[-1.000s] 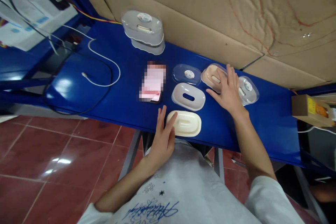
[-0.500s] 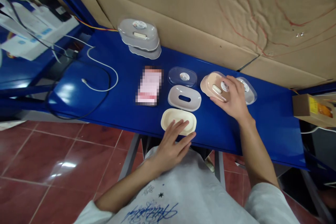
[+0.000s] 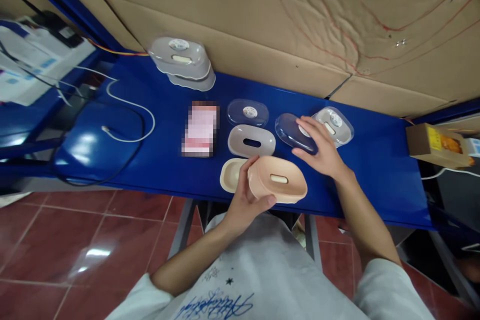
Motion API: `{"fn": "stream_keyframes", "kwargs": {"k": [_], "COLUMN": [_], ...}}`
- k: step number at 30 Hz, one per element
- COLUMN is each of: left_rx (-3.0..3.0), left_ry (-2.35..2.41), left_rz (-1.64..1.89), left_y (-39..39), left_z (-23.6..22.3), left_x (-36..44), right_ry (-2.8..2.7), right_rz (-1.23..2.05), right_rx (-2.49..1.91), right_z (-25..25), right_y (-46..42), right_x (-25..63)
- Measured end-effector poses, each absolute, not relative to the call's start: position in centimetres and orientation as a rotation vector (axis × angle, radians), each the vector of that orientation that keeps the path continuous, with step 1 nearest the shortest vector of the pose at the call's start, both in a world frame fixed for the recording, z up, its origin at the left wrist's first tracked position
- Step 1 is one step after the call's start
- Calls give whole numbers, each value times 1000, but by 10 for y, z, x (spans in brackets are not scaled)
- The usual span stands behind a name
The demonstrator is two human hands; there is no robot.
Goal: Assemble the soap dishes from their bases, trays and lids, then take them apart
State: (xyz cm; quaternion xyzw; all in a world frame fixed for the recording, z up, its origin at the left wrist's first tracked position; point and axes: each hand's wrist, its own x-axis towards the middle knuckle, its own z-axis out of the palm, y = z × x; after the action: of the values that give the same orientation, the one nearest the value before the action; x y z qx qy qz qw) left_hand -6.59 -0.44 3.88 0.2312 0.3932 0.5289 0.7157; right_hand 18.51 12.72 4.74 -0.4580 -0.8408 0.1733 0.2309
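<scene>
My left hand [image 3: 239, 213] is closed around the left end of a peach oval plastic box [image 3: 279, 166], tilted toward me, with a small cream piece in its floor slot. Fingers and thumb of my right hand [image 3: 323, 154] grip the right end of a clear oval lid [image 3: 291, 132] low over the table. Partly behind the peach box lies a cream oval tray [image 3: 228, 176]. Just beyond it is a pale grey oval piece [image 3: 237, 144] with a slot. A second clear lid [image 3: 238, 112], bearing a round sticker, lies farther back.
Beyond my right hand sits a clear-covered pale box [image 3: 339, 134]. Stacked grey boxes [image 3: 195, 62] stand at the back left, near a blurred phone-like object [image 3: 201, 129] and a white cable [image 3: 150, 110]. A cardboard box [image 3: 423, 145] is at the right, and a cardboard wall [image 3: 225, 25] rises behind the blue table [image 3: 180, 175].
The peach box has come out from under its clear lid and toward me, into my left hand, which was over the cream tray. My right hand still has the lid.
</scene>
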Motion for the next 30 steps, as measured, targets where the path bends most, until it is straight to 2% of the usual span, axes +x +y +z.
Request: {"fn": "stream_keyframes", "kwargs": {"k": [3,8,11,17,23,30], "left_rx": [529,557,587,656,729,877], "left_ry": [891,914,924,880,760,732], "left_rz": [1155,1166,1163,1096,1112,1110], "left_y": [-15,-21,-18,-10,-13,-29], "left_z": [37,38,41,45,38,15], "left_x": [-71,-74,-73,-69,-54,-51], "right_ry": [-2415,-2533,-2424,-2470,-2488,-2145], "right_rz": [192,213,343,1025,1021,1227], "right_rx": [-1381,-1390,-1364,-997,-1118,-1011], "right_z": [26,13,28,77,84,68], "right_y": [162,181,157,68,21,35], "right_x": [190,184,180,175,169,204]}}
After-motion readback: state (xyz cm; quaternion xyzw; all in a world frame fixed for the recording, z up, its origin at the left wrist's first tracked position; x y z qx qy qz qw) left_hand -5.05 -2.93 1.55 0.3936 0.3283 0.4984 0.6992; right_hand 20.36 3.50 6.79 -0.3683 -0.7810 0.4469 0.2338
